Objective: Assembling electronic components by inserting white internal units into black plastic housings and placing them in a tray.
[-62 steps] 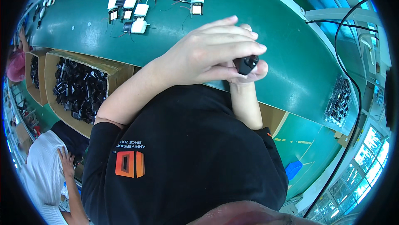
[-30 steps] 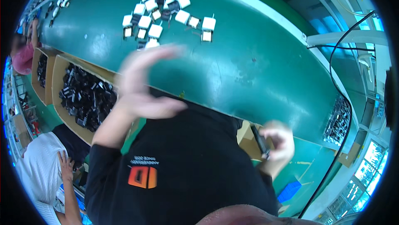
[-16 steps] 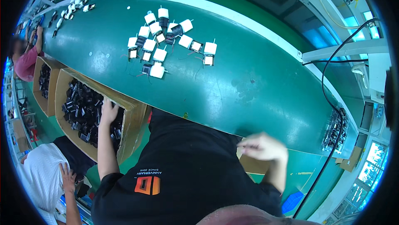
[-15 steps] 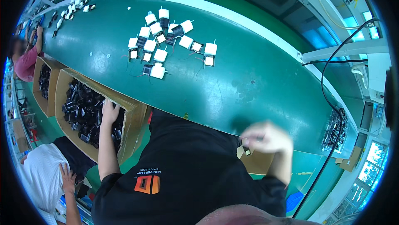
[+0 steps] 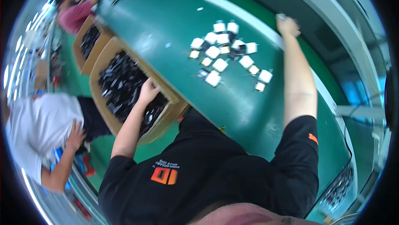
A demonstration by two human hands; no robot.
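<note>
At the upper right of the frame, the right hand (image 5: 289, 26) is curled around or against a small pale-grey piece (image 5: 282, 16), blurred at its fingertips past the table's far edge, so I cannot tell if it is gripped. Left of centre, the left hand (image 5: 149, 91) bends over glossy black plastic parts (image 5: 118, 77) heaped in a cardboard box (image 5: 174, 110), its fingertips too hidden to judge. Blocky white-capped motor units (image 5: 220, 65) with dark bodies and pale squares cluster on the green worktable (image 5: 232, 104), upper centre to right.
</note>
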